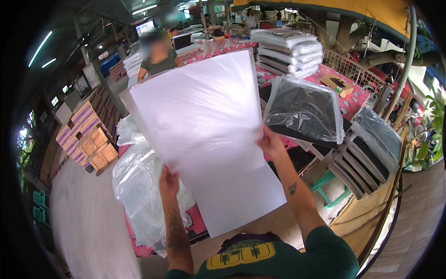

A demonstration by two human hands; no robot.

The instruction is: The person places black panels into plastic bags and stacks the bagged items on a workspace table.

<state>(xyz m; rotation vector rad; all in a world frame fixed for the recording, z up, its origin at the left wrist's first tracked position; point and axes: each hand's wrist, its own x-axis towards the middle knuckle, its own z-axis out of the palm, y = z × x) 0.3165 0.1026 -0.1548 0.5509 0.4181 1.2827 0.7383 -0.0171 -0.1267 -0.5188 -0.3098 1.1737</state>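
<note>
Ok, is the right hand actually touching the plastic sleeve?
Touching: the head view shows the right hand closed on the plastic sleeve at its right edge.

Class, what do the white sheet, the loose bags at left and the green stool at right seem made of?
White sheet: perhaps card or stiff plastic, matte; flat, straight-edged.
Loose bags: thin, glossy plastic film; crinkled, see-through.
Green stool: probably plastic, smooth; evenly coloured.

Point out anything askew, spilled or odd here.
The clear bags at left lie crumpled in a heap, unlike the stacked panels farther back. The white sheet sticks out the near end of its plastic, as though only partly sleeved. No spill shows.
</note>
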